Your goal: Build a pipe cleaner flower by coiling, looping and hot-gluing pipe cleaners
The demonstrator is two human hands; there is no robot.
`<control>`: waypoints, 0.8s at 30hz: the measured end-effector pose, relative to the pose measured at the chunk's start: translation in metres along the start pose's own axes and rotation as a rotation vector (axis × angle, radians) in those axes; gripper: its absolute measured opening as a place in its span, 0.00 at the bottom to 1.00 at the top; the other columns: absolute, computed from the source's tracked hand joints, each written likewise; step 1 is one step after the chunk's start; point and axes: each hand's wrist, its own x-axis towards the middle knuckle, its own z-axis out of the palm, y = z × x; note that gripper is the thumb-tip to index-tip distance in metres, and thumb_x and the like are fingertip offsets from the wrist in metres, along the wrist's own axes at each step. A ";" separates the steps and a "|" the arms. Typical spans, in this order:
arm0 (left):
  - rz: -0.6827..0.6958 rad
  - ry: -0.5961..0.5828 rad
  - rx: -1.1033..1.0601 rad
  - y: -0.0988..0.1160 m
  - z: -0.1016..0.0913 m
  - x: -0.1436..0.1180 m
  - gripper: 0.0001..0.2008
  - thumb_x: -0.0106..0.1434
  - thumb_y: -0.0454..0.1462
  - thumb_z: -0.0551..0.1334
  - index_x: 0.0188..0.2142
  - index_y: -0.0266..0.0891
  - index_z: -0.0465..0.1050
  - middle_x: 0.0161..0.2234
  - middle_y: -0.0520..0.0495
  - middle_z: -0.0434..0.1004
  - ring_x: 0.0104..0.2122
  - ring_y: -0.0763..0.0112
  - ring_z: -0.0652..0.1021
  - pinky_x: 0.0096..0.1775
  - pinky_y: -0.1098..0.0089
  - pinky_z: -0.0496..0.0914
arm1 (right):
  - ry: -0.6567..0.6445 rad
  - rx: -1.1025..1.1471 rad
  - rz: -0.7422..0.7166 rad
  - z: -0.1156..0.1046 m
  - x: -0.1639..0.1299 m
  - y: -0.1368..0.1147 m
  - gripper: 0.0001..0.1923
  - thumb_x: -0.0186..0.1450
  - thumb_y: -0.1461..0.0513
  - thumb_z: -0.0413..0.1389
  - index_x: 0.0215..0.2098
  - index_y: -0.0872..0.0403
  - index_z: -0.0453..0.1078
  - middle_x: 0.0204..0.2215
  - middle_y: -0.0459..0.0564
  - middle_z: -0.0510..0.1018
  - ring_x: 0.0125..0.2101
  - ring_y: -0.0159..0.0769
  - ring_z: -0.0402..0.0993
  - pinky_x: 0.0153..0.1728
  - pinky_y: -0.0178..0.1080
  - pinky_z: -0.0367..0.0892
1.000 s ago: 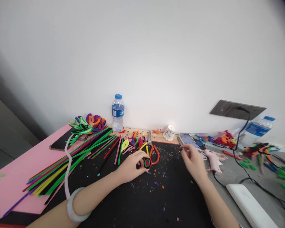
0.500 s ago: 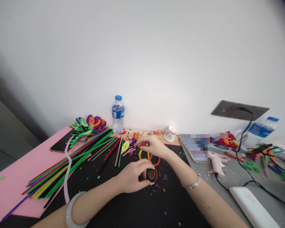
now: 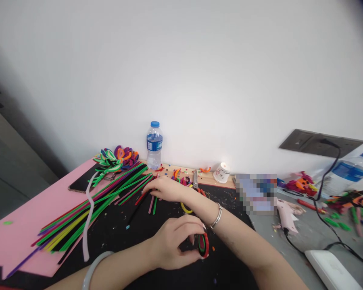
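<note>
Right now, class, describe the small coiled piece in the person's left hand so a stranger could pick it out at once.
Start at the black mat that covers the middle of the table, then find the left hand near its front edge. Pinched in its fingers is the coil, a small flat disc of pipe cleaner. Unlike the long straight stems fanned out to the left, it is wound in tight rings, red outside and green within.

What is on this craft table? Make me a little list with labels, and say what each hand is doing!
Left hand: holds a coiled pipe-cleaner disc, red outside, green and black inside
Right hand: reaches across to the loose pipe cleaners, fingers on them
Work surface: black mat beside a pink sheet
By the wall: water bottle, small white cup
Right side: glue gun
</note>
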 end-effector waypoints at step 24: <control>-0.091 0.006 -0.064 -0.001 0.001 0.000 0.21 0.53 0.33 0.64 0.46 0.42 0.62 0.42 0.43 0.71 0.24 0.77 0.73 0.29 0.73 0.71 | 0.431 0.253 0.143 -0.007 -0.006 0.017 0.13 0.61 0.72 0.48 0.38 0.56 0.71 0.36 0.49 0.73 0.36 0.31 0.69 0.37 0.33 0.66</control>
